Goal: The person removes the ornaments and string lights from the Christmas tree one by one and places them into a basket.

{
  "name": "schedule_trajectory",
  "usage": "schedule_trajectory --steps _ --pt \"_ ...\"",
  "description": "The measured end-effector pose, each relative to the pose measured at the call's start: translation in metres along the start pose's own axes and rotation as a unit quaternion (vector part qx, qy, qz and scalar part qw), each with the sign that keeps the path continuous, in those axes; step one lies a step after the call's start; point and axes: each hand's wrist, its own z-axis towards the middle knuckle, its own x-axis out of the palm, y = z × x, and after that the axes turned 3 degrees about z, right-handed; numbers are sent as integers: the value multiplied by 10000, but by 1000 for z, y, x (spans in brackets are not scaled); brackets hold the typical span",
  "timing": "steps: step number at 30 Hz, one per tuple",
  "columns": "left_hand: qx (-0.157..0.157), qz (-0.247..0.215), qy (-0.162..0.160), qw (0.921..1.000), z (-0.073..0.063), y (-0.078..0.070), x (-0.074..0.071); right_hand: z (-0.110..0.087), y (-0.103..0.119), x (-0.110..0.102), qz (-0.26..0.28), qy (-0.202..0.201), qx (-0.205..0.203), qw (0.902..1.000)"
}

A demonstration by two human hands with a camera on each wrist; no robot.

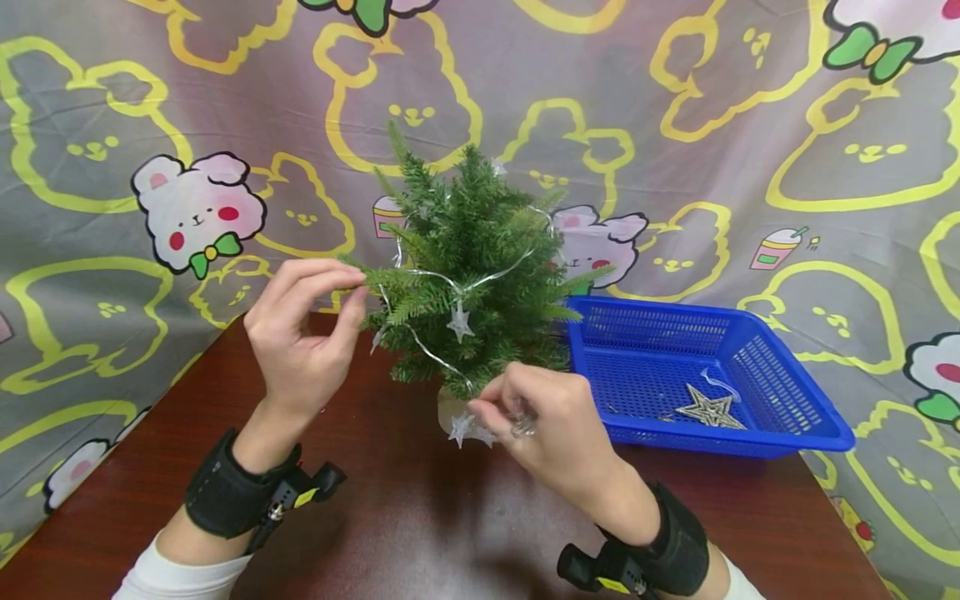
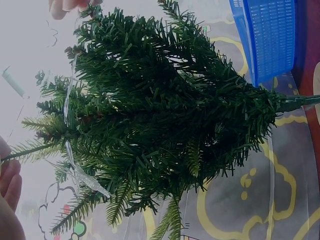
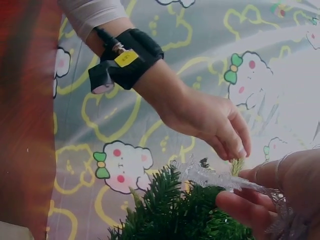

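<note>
A small artificial Christmas tree (image 1: 480,242) stands upright on the table, wound with a clear string of star lights (image 1: 460,321). At the tree's left side my left hand (image 1: 303,325) pinches the tip of a branch (image 1: 390,282) between thumb and fingers. Low in front of the tree, my right hand (image 1: 551,417) grips the bunched end of the light string, with clear stars (image 1: 461,429) hanging beside its fingers. In the right wrist view the clear strand (image 3: 215,177) runs out from the curled right fingers. The tree's base (image 1: 450,408) is partly hidden.
A blue plastic basket (image 1: 780,437) sits right of the tree on the brown table (image 1: 360,517). Inside it lies a glittery star ornament (image 1: 708,407) with a thin ribbon loop. A patterned cloth (image 1: 480,75) hangs behind the table.
</note>
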Motion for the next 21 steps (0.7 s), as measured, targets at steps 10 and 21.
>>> schedule_trajectory --steps 10,21 --pt "-3 29 38 10000 0 -1 0 1 5 -7 582 55 525 9969" --pt "43 -8 16 10000 0 -2 1 0 3 -6 -57 260 760 9968"
